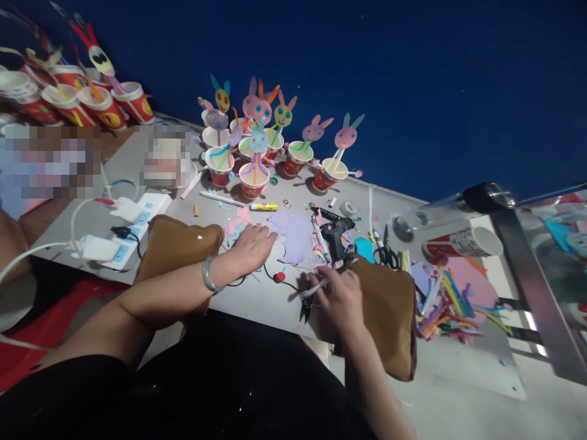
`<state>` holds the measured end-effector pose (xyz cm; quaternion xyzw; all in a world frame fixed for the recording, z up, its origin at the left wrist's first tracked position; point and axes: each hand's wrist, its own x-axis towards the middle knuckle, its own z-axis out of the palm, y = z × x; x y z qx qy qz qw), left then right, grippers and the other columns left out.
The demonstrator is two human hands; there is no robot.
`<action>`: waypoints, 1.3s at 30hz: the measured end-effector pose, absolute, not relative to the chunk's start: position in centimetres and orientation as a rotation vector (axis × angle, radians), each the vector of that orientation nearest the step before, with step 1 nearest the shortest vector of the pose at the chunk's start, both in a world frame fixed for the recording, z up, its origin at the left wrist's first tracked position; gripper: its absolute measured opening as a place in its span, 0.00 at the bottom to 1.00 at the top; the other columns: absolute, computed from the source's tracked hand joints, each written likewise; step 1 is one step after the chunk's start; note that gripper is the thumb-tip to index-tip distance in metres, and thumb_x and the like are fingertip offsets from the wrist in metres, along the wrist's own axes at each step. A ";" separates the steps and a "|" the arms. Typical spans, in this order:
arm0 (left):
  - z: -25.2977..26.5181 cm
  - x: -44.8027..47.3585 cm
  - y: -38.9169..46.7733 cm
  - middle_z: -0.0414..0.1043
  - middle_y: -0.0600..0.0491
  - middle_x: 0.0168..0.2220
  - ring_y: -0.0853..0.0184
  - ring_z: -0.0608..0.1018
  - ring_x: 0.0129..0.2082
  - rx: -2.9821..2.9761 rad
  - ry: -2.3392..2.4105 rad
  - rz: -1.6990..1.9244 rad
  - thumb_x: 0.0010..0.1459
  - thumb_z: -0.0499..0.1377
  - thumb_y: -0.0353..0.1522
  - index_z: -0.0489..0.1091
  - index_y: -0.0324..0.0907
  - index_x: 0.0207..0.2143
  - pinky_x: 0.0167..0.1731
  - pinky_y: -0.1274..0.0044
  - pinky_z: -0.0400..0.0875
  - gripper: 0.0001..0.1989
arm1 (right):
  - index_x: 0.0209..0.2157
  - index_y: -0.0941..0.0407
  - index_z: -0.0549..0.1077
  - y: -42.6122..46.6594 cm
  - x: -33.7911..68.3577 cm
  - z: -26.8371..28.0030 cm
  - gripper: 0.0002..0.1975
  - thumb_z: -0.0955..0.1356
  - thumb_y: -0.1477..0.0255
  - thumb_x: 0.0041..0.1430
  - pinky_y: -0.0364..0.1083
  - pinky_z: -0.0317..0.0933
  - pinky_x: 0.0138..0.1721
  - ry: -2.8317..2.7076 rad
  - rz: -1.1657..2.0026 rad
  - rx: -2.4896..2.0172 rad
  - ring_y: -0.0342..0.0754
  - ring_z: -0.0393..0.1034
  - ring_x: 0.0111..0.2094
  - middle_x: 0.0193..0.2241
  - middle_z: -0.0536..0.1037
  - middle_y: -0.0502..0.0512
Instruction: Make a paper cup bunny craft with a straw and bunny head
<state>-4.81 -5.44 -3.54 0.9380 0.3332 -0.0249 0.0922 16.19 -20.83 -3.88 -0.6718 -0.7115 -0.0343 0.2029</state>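
Note:
My left hand (pixel 252 247), a bracelet (pixel 208 275) at its wrist, lies palm down on the table with its fingers at the left edge of a lilac paper sheet (pixel 293 235). Small pink and blue paper scraps surround its fingertips. Closer to the table's front edge, my right hand (pixel 342 296) is closed around a thin whitish stick (pixel 315 288), whose kind is blurred. Just under it lies a dark, pointed tool (pixel 306 308), partly hidden. A black glue gun (pixel 337 235) rests beyond my right hand, with black-handled scissors (pixel 386 255) to its right.
Paper cups with rabbit figures (pixel 254 180) stand at the back. A yellow glue stick (pixel 265 208) lies before them. Brown cushions (pixel 387 311) flank my arms. At left is a power strip (pixel 137 229) with plugs; at right, coloured strips (pixel 447 305) and a tipped cup (pixel 463 242).

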 end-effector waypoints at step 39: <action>-5.6 -3.9 -7.3 0.71 0.43 0.47 0.59 0.71 0.45 2.947 0.399 0.296 0.66 0.52 0.34 0.68 0.37 0.49 0.40 0.69 0.58 0.14 | 0.28 0.54 0.69 -12.8 33.1 -3.9 0.11 0.66 0.80 0.39 0.49 0.56 0.35 -1.346 0.019 -2.330 0.45 0.58 0.25 0.25 0.68 0.49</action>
